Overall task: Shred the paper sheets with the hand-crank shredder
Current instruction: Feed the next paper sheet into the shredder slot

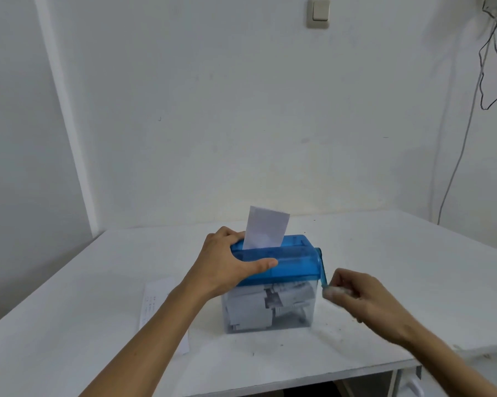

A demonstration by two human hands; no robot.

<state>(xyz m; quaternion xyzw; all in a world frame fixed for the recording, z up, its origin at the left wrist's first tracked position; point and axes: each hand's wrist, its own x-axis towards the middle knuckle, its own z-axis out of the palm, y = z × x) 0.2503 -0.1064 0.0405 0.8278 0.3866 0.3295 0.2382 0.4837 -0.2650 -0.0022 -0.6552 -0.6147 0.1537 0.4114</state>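
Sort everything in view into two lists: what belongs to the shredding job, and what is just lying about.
Job: shredder, gripped by the left hand; crank, pinched by the right hand; sheet sticking out of its top; shreds inside it; printed sheet on the table, likely next.
Lying about: light switch; hanging cables.

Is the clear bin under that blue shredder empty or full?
Nearly full: shredded paper fills the clear bin almost up to the blue shredder top.
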